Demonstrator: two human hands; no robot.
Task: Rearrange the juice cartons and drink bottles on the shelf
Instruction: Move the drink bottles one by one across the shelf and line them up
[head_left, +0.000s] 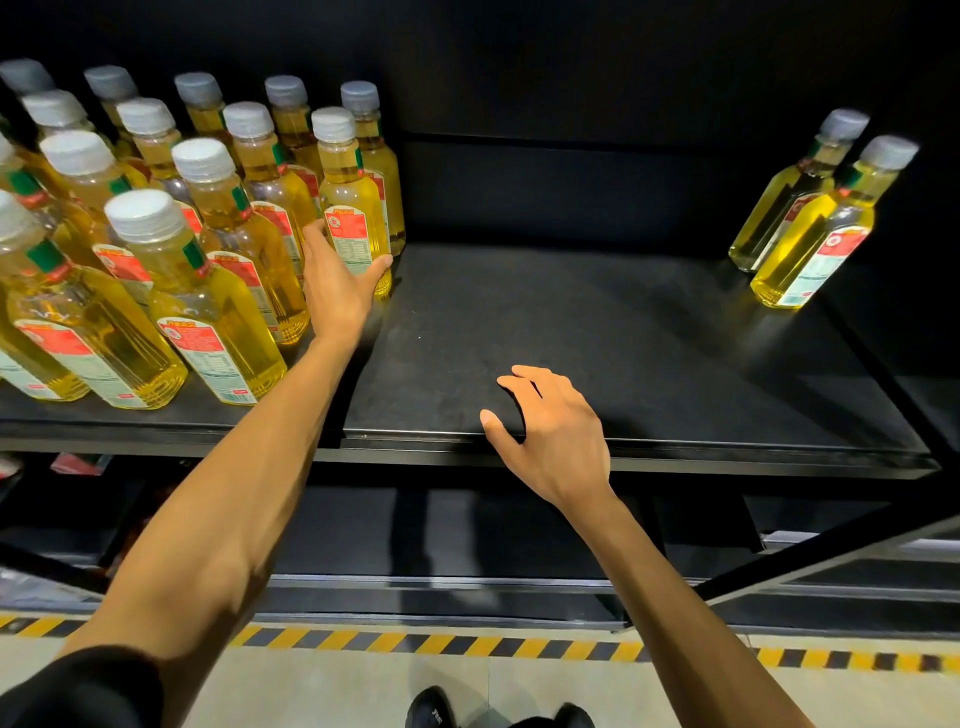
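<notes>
A: While the yellow drink bottles (156, 249) stand packed in rows on the left of the black shelf (597, 312), where is the left hand (337, 280)?

B: At the right edge of that group. Its fingers and thumb are wrapped round the lower body of a white-capped bottle (349, 202), which stands upright on the shelf with another just behind it.

A: And the right hand (551, 428)?

B: Over the shelf's front edge near the middle, fingers loosely spread, holding nothing. Whether it touches the shelf, I cannot tell.

A: Far right?

B: Two more bottles (815, 234) stand close together, well apart from the rest.
</notes>
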